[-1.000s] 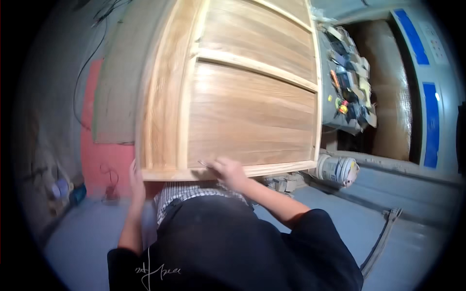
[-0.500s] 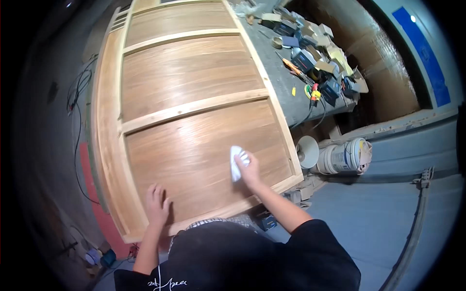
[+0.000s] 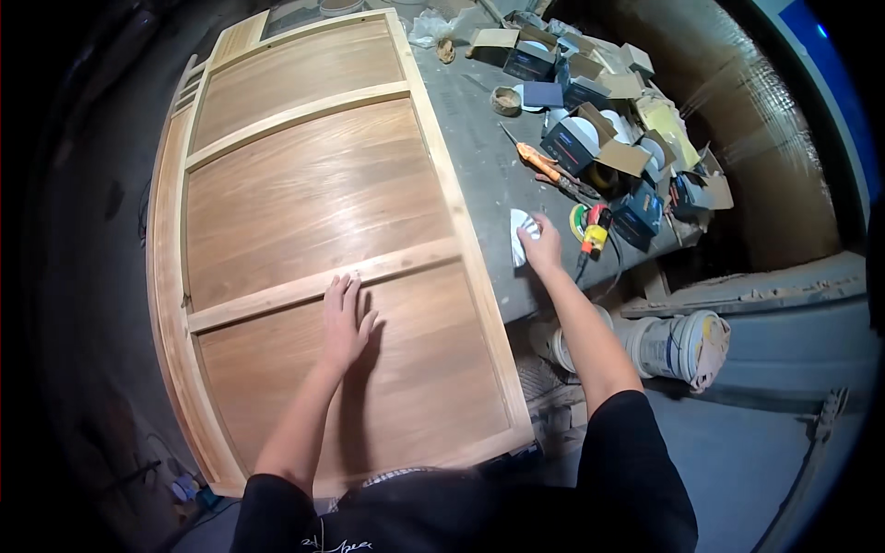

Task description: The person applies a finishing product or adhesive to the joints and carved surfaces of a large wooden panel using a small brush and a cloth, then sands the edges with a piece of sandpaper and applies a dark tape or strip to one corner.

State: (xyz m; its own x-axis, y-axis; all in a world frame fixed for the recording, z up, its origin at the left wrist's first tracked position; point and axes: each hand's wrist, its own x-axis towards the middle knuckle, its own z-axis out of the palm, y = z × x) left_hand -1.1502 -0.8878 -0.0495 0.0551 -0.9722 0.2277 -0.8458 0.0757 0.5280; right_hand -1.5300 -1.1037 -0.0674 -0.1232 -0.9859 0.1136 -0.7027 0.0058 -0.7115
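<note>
My right hand (image 3: 542,245) grips a white sanding disc (image 3: 522,237) between thumb and fingers, just past the right rail of the wooden panel, over the grey table. My left hand (image 3: 345,324) is open, its fingertips at the crossbar (image 3: 277,301) of the light wood frame. The hand casts a shadow on the brown wood panel (image 3: 429,359) beneath it. Closest to my right hand on the table is a red and yellow power sander (image 3: 595,230) with a green pad.
Several opened boxes of white discs (image 3: 572,143) crowd the far right of the grey table (image 3: 475,152). An orange-handled tool (image 3: 539,162) and a small round tin (image 3: 505,100) lie nearer. White buckets (image 3: 678,348) stand below on the right.
My right hand has moved right and away from me, off the panel to above the table, still holding the disc. My left hand has moved forward to the crossbar.
</note>
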